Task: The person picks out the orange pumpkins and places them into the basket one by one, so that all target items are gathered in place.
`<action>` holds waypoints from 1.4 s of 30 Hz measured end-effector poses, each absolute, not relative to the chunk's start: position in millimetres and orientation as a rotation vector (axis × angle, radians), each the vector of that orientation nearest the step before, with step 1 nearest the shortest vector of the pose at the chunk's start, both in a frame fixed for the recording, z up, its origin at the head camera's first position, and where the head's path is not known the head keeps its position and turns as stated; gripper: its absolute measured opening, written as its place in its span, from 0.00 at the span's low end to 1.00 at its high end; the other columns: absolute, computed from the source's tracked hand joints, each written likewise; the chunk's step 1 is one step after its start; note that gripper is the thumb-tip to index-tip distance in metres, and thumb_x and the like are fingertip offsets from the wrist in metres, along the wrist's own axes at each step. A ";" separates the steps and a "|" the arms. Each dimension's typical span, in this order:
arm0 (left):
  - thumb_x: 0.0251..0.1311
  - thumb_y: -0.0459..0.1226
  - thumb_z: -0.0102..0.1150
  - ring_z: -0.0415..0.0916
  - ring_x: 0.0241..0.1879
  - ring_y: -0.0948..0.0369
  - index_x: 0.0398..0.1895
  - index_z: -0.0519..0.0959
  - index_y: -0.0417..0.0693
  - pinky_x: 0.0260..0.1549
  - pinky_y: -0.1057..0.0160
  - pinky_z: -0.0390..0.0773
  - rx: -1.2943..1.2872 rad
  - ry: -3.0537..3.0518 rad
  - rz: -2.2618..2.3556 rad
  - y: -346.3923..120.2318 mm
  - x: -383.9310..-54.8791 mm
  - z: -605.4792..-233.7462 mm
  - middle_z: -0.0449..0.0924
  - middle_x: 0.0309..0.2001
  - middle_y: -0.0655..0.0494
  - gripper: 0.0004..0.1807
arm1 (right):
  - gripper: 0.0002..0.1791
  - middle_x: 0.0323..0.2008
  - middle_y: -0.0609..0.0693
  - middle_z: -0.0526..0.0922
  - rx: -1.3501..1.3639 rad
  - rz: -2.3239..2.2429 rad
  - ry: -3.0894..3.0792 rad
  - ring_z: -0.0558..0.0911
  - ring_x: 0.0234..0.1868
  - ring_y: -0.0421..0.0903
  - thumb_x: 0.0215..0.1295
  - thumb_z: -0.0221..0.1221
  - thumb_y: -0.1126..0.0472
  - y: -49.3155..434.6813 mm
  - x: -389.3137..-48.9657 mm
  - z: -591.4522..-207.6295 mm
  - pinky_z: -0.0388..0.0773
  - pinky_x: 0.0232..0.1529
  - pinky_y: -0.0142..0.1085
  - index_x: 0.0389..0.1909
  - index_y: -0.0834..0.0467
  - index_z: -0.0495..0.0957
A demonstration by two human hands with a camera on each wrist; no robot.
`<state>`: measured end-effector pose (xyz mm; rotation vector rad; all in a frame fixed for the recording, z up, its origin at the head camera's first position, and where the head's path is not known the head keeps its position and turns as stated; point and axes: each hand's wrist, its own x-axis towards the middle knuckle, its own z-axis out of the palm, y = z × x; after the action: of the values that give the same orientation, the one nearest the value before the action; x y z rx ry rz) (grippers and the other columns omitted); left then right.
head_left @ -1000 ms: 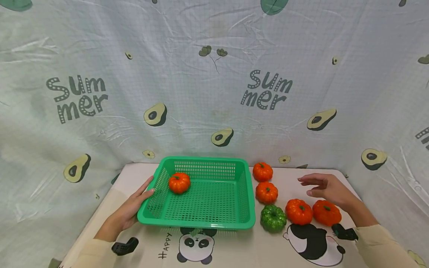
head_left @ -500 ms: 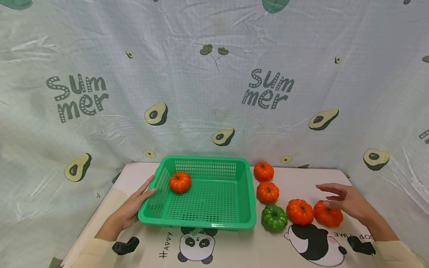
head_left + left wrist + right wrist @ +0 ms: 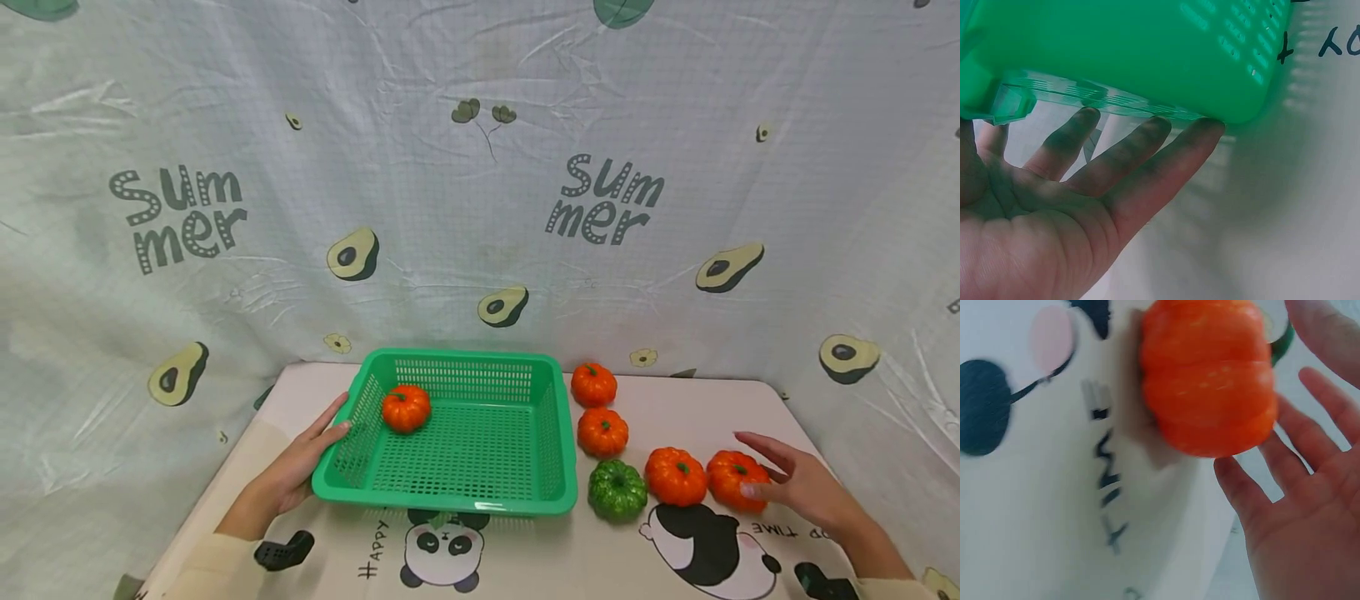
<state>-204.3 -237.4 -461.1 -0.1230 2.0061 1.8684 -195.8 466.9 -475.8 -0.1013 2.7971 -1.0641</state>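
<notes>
My left hand (image 3: 294, 468) lies along the left side of the green plastic basket (image 3: 450, 506). Its thumb is at the rim, and its extended fingers (image 3: 1147, 181) meet the outer wall in the left wrist view. One small orange pumpkin (image 3: 407, 409) sits inside at the back left. My right hand (image 3: 808, 492) is spread around the rightmost orange pumpkin (image 3: 731, 482), thumb overlapping its near side in the head view. In the right wrist view, the fingers (image 3: 1241, 487) reach beside and behind this pumpkin, loosely extended.
Right of the basket stand two orange pumpkins (image 3: 594, 385) (image 3: 602, 432) and a green pumpkin (image 3: 617, 491). Another orange pumpkin (image 3: 676, 477) is next to the rightmost one. The pale table mat (image 3: 675, 400) has panda and dog prints. A printed curtain (image 3: 420, 183) rises behind the table.
My right hand has moved right and toward me, lowering from above the table to the rightmost orange pumpkin. The left hand and basket stay in place; the head view has shifted slightly.
</notes>
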 end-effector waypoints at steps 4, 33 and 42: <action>0.82 0.52 0.44 0.62 0.72 0.48 0.84 0.33 0.78 0.58 0.57 0.79 -0.122 1.999 1.870 -237.3 -203.4 -461.0 0.37 0.86 0.43 0.40 | 0.54 0.75 0.78 0.59 -0.052 -1.055 2.781 0.61 0.70 0.80 0.57 0.76 0.57 466.6 -194.3 -483.6 0.73 0.62 0.62 0.79 0.69 0.56; 0.82 0.52 0.44 0.64 0.71 0.49 0.85 0.33 0.77 0.57 0.58 0.79 -0.119 2.012 1.861 -237.8 -203.6 -462.4 0.38 0.86 0.42 0.40 | 0.52 0.70 0.75 0.70 -0.013 -1.029 2.852 0.74 0.64 0.74 0.52 0.79 0.53 461.7 -192.9 -481.4 0.84 0.56 0.52 0.74 0.70 0.66; 0.82 0.53 0.44 0.64 0.71 0.49 0.85 0.33 0.77 0.57 0.57 0.79 -0.114 2.011 1.862 -237.8 -204.0 -462.3 0.38 0.86 0.42 0.40 | 0.48 0.67 0.70 0.76 -0.093 -1.041 2.892 0.82 0.57 0.50 0.53 0.79 0.56 460.6 -195.3 -472.3 0.77 0.43 0.21 0.73 0.68 0.69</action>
<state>-204.0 -237.8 -462.3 -0.1140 2.0110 1.8618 -195.3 460.6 -472.3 -0.0930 2.8920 -1.0410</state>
